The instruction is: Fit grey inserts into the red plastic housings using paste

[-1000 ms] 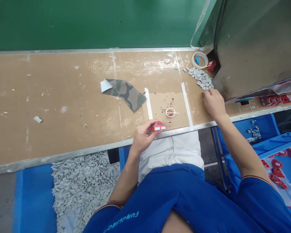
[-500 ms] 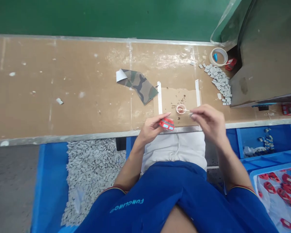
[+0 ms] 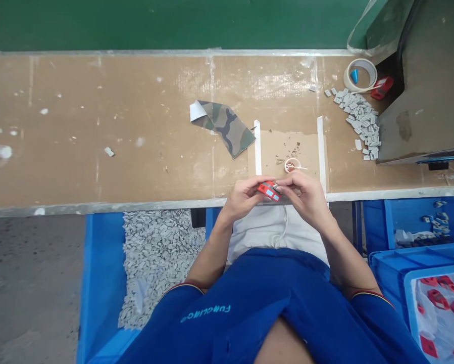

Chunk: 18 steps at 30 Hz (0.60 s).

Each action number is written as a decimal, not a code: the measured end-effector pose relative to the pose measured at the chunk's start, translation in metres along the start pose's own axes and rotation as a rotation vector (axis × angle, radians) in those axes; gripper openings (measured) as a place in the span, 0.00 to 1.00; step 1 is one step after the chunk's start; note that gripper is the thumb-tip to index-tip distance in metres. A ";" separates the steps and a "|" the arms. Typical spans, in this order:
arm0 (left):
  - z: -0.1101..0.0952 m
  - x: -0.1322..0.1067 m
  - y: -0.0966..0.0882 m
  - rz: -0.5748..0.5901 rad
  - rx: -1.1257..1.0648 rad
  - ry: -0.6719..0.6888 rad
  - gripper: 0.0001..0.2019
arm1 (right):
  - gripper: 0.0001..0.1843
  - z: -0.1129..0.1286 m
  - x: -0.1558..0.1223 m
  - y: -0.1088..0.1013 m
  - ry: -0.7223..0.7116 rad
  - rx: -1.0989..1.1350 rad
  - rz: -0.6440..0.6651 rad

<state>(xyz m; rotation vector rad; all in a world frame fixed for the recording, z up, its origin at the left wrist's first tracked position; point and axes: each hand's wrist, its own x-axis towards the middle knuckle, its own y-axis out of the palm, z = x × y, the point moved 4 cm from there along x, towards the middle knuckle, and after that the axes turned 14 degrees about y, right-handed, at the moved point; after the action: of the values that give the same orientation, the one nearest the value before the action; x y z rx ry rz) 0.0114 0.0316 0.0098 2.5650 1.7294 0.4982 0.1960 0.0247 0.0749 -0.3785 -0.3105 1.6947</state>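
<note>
My left hand (image 3: 241,198) grips a red toy car body (image 3: 267,191) with light blue windows, just over the table's front edge. Against the car's right end, my right hand (image 3: 305,196) is pinched on a small grey piece (image 3: 275,187), mostly covered by the fingertips. Whether the piece touches the car I cannot tell. Beyond the right hand stands a small white cup (image 3: 286,165) with brownish contents, and a thin stick (image 3: 302,168) leans across its rim. Under the cup lies a taped-down cardboard sheet (image 3: 275,144) with dark spots.
A camouflage-patterned sheet (image 3: 230,129) lies left of the cardboard. At the right are a pile of grey pieces (image 3: 363,119), a tape roll (image 3: 347,76) and another red car (image 3: 382,88). Below the table, blue bins hold grey pieces (image 3: 162,258) and red car bodies (image 3: 438,299).
My right hand has moved left from the cup to the car and let go of the stick, which now rests in the cup. The view has shifted slightly.
</note>
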 end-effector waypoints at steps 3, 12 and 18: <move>-0.001 0.000 0.000 0.011 0.064 -0.007 0.19 | 0.07 0.006 -0.001 0.001 -0.035 -0.065 -0.005; -0.009 0.002 0.001 0.063 0.342 0.049 0.15 | 0.14 0.018 -0.012 0.010 -0.105 -0.445 -0.097; -0.012 0.003 0.000 0.161 0.340 0.062 0.13 | 0.10 0.015 -0.020 0.010 -0.107 -0.286 -0.043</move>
<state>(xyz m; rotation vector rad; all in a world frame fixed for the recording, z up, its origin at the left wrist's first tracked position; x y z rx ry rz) 0.0095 0.0325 0.0216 2.9689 1.7707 0.3109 0.1839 0.0033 0.0860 -0.4877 -0.6394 1.6342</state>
